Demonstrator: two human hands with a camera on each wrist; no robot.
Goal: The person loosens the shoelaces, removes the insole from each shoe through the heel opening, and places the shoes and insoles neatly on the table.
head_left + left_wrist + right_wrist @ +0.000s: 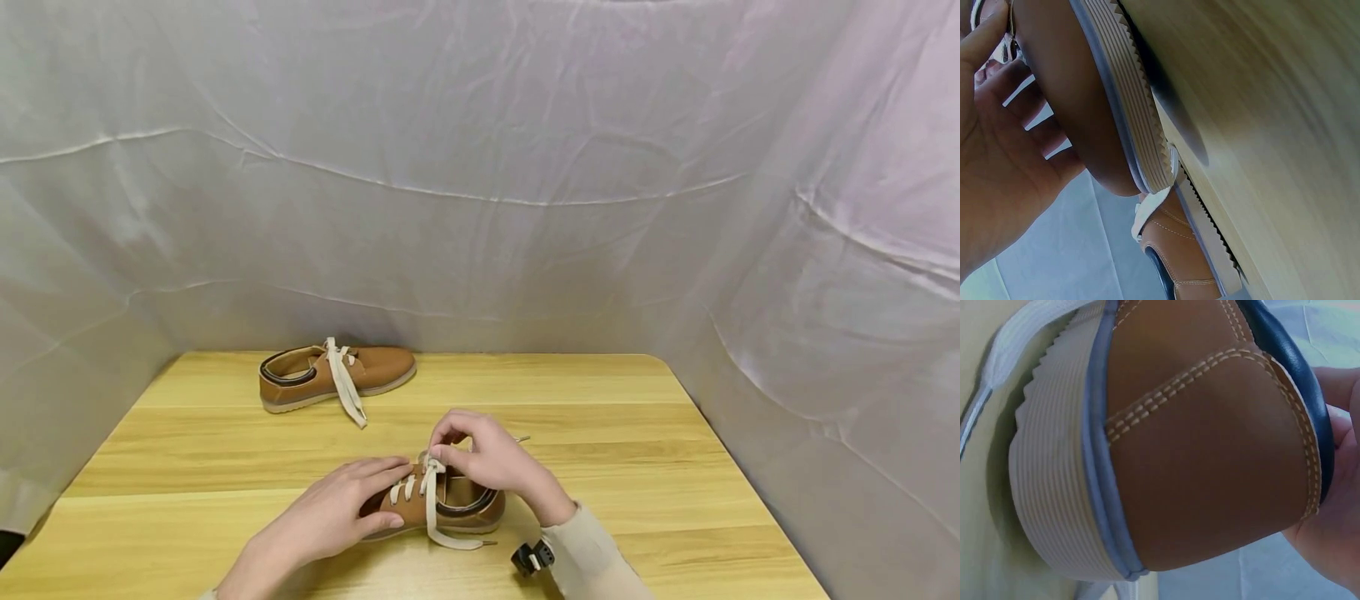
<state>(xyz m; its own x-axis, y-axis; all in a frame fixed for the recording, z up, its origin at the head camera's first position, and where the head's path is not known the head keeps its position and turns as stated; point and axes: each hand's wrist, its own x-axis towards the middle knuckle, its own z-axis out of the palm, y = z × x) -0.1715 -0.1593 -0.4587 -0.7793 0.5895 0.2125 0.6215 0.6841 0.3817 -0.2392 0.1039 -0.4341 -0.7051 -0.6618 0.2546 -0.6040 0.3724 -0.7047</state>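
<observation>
A brown lace-up shoe [414,510] sits near the front of the table, toe to the left. My left hand [330,508] holds its toe end, fingers over the top and thumb along the near side. With thumb and fingertips, my right hand [487,454] pinches the cream shoelace at the knot above the tongue. One end of that shoelace [431,508] hangs down the near side onto the table. The left wrist view shows the toe [1066,94] beside the palm; the right wrist view is filled by the stitched heel [1210,456], which hides most of the right fingers.
A matching brown shoe [386,367] stands at the back left of the table, toe to the right, its lace [345,392] trailing onto the wood. Grey cloth [450,167] surrounds the wooden table [637,467]. A small black device [532,558] sits at the right wrist.
</observation>
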